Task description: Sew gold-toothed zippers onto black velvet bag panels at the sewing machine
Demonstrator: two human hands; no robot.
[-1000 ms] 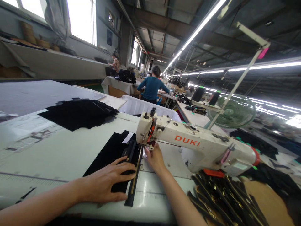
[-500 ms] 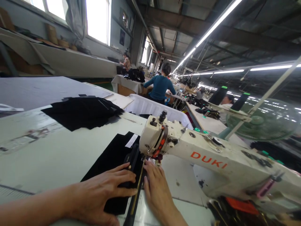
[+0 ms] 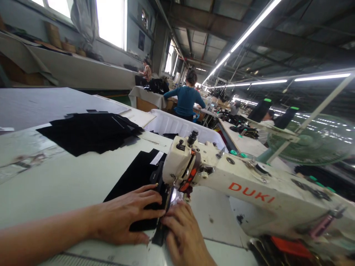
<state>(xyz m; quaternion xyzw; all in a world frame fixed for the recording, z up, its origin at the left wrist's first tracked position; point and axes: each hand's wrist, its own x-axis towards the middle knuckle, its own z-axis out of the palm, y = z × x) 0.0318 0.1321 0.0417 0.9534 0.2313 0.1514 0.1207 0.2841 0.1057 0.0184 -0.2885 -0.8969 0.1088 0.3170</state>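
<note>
My left hand (image 3: 126,216) lies flat, fingers spread, on a piece of black fabric (image 3: 133,177) on the sewing table, just left of the needle. My right hand (image 3: 181,234) rests with fingers together on the dark zipper strip (image 3: 159,236) at the fabric's right edge, pressing it down right in front of the presser foot. The white DUKI sewing machine (image 3: 249,188) reaches in from the right, its head (image 3: 180,166) directly above my fingertips. The needle itself is hidden behind the head.
A stack of black fabric pieces (image 3: 88,131) lies at the back left of the white table (image 3: 69,181). A white bin (image 3: 180,127) stands behind the machine. A green fan (image 3: 313,142) is at right. A person in a teal top (image 3: 185,99) works further back.
The fabric and zipper have fed further under the machine head. My right hand has slid back toward me along the zipper strip. My left hand stays flat on the fabric.
</note>
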